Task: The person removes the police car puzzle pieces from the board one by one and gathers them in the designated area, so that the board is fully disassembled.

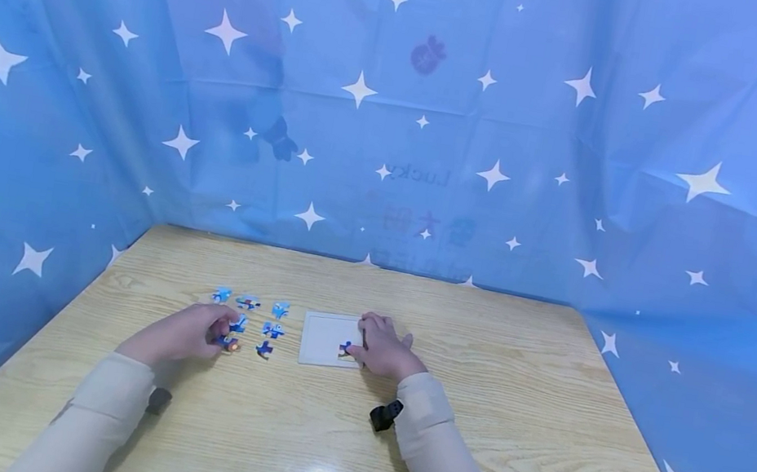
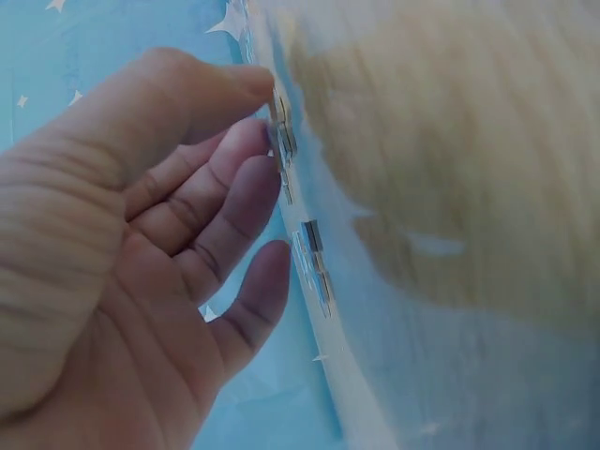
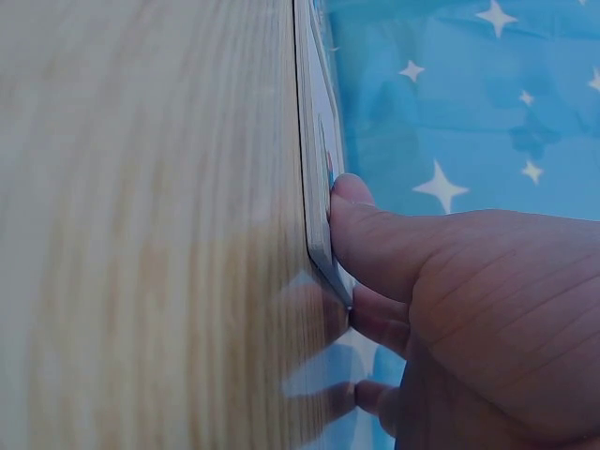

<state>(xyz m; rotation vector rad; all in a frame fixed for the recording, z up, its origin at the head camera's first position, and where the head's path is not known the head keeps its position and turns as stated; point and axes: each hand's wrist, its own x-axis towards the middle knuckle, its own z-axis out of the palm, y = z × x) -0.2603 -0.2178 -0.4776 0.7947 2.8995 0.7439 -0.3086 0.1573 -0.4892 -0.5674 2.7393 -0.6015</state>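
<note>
My left hand (image 1: 191,328) is over the left group of jigsaw pieces, palm facing inward and fingers loosely bent. Its fingertips are right at a blue piece (image 1: 238,323), and the thumb is by a blue and orange piece (image 1: 229,344). In the left wrist view there is a gap between thumb and fingers, at the thin edges of pieces (image 2: 287,141). My right hand (image 1: 388,350) grips the right side of a white puzzle tray (image 1: 321,334), thumb on its rim and fingers along the edge. One colourful piece (image 1: 345,350) lies inside the tray near that thumb.
Other loose pieces lie on the wooden table (image 1: 503,437), among them a blue one (image 1: 281,309) at the back and a dark blue one (image 1: 264,350) nearer the front. A blue star-patterned curtain (image 1: 395,131) closes off the back and sides.
</note>
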